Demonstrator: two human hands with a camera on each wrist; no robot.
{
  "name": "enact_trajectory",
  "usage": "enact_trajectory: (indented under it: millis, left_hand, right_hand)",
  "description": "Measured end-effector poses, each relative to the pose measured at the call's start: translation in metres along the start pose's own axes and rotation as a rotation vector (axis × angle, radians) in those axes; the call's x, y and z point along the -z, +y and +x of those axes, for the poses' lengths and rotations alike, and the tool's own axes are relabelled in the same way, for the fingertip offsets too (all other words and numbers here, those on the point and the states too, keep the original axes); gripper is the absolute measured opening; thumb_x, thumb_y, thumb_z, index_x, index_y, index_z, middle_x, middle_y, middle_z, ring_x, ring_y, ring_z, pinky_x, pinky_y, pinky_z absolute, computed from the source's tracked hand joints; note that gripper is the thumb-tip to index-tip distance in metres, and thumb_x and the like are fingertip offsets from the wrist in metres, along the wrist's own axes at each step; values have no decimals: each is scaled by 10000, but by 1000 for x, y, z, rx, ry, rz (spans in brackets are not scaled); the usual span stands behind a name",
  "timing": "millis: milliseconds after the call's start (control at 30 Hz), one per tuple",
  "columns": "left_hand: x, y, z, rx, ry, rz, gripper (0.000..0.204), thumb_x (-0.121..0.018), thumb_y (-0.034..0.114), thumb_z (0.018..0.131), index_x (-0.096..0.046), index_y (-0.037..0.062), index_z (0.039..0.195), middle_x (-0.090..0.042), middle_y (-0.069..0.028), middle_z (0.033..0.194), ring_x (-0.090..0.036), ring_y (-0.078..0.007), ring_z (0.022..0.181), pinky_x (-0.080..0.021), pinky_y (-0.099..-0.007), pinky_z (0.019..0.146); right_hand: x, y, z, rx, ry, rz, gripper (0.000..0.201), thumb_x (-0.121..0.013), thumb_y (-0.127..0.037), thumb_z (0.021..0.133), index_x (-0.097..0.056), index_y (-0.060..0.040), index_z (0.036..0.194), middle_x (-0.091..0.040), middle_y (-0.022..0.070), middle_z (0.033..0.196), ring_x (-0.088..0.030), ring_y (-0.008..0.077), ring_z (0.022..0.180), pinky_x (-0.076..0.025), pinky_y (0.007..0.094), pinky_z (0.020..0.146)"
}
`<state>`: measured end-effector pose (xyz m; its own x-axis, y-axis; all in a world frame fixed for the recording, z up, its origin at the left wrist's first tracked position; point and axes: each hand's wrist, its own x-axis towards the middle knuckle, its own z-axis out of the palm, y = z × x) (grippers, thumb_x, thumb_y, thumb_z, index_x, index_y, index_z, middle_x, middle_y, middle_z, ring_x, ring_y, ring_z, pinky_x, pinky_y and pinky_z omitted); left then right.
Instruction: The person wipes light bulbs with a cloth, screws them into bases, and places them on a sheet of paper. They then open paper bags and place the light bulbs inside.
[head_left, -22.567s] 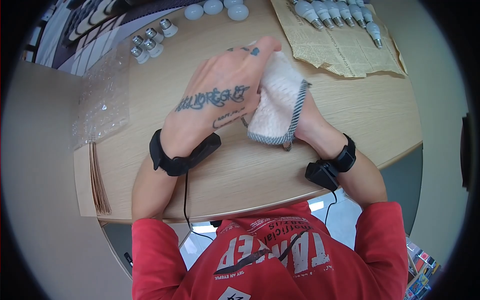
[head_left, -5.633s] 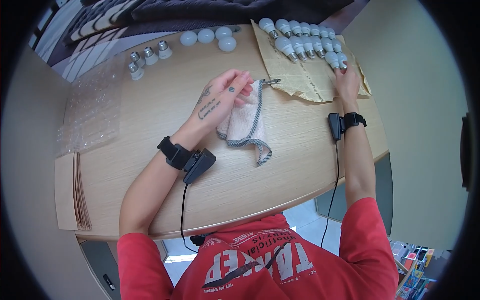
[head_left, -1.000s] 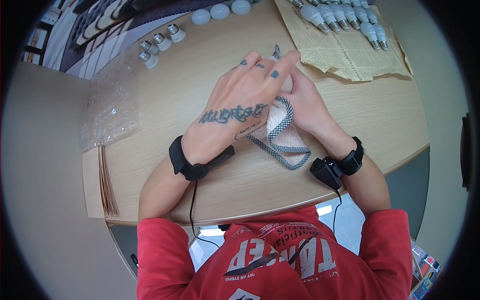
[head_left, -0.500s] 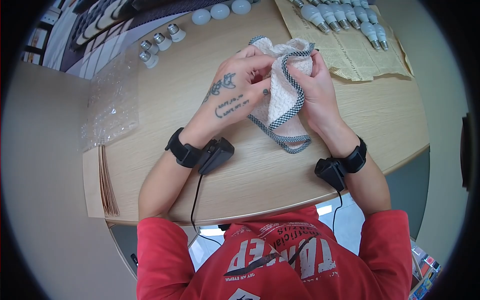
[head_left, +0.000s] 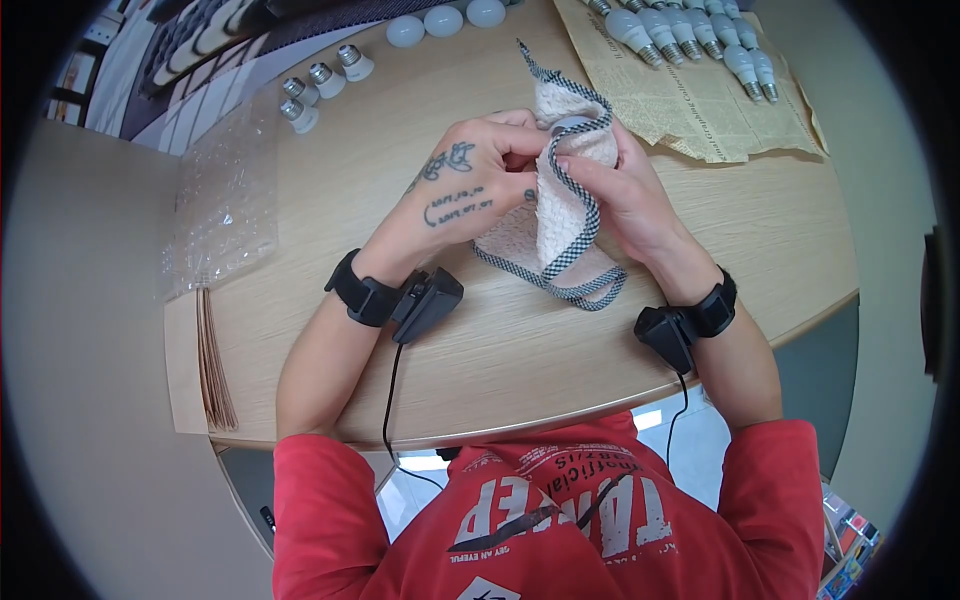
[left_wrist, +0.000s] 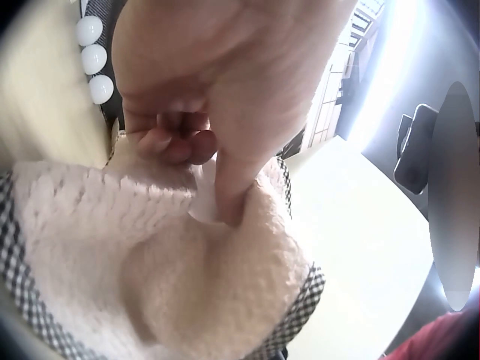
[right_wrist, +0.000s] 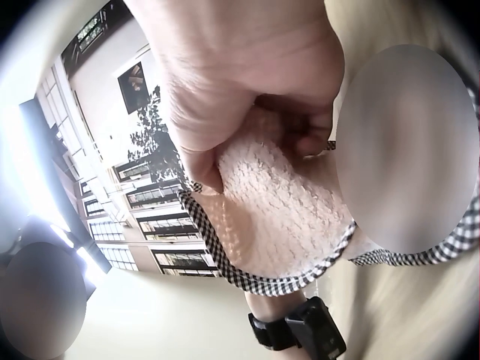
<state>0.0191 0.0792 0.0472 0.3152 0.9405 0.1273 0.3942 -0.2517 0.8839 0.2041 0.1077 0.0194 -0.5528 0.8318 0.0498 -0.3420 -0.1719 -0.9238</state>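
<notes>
A pale pink cloth (head_left: 566,225) with a checked border is bunched between both hands above the table. A smooth white rounded piece (left_wrist: 204,201) shows in its folds in the left wrist view, mostly covered. The left hand (head_left: 465,185) pinches this piece at the cloth's left side, thumb and fingers curled. From the other side the right hand (head_left: 635,195) grips the cloth, its thumb lying on the fabric. In the right wrist view the right hand's (right_wrist: 247,71) fingers are curled round the cloth (right_wrist: 277,217).
Three white globes (head_left: 443,20) stand at the table's back edge, with several screw bases (head_left: 354,65) to their left. Several bulbs (head_left: 630,32) lie on printed brown paper (head_left: 690,115) at the back right. Bubble wrap (head_left: 225,200) and folded paper (head_left: 187,370) are at the left.
Since 5.6 s ago, the right hand has come from the bulbs to the cloth, and one fewer globe stands behind. In the last half second a cloth corner has risen and the hands have shifted slightly.
</notes>
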Motion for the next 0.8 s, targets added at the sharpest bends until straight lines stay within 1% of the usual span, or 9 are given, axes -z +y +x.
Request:
enact_trajectory:
  millis: [67,200,300,467,567,667,700,767,800]
  left_hand:
    - [-2,1,0,-2,15,2,177,-688,102,831,-726,23,985,-533,-43,764,-493,-147,693,-399,-305,635]
    - [-5,-9,1,-34,34,12,177,-692,127,833,-734,35,978,-552,-51,772,-514,-167,702,-413,-309,646]
    - [-6,-8,0,-28,8,75,188,-719,87,842,-711,-6,1005,-496,7,824,-497,-86,732,-419,-258,655]
    - [-6,-3,1,-27,6,203,200,-716,72,826,-700,-17,1004,-526,-23,826,-523,-107,736,-431,-251,663]
    - [-6,1,2,-4,-15,251,209,-699,39,811,-689,-30,1008,-582,-49,884,-560,-130,764,-448,-251,685]
    - [-7,-2,1,-33,6,235,225,-683,16,800,-682,-39,1018,-631,-69,959,-597,-156,805,-467,-265,711]
    - [-9,-5,1,-51,19,222,231,-678,10,797,-680,-41,1022,-644,-75,983,-608,-164,819,-474,-271,720]
    - [-12,-12,2,-110,63,194,161,-707,97,781,-648,-32,859,-576,-90,820,-573,-221,711,-452,-326,648]
    - [-13,-14,2,-140,86,180,190,-722,140,773,-632,-27,777,-542,-98,739,-555,-250,657,-441,-354,613]
  right_hand:
    - [-1,-1,0,-1,12,-18,426,-685,-89,881,-518,-4,1264,-648,87,1114,-637,142,1013,-525,285,878]
    - [1,2,1,21,69,-20,335,-661,-162,923,-571,-10,1207,-656,74,1092,-635,126,995,-514,276,874]
    - [-2,2,3,23,145,1,304,-607,-257,974,-603,-20,1164,-658,62,1086,-626,112,974,-503,266,861]
    - [-3,3,6,32,246,94,370,-523,-359,1019,-618,-29,1155,-658,49,1076,-611,113,948,-492,258,837]
    - [-2,1,4,28,195,196,310,-591,-286,990,-616,-24,1154,-665,60,1064,-624,127,966,-499,271,858]
    - [5,6,4,23,111,8,275,-667,-186,938,-611,-14,1144,-674,77,1047,-641,140,971,-516,284,859]
    - [3,5,3,18,102,36,275,-683,-160,920,-612,-10,1140,-676,83,1047,-646,143,970,-522,287,855]
    - [1,1,1,9,86,90,286,-714,-108,885,-613,-4,1132,-681,95,1046,-655,151,968,-532,293,849]
    - [0,0,1,18,92,88,269,-705,-112,892,-617,-4,1122,-680,95,1045,-656,149,958,-534,291,841]
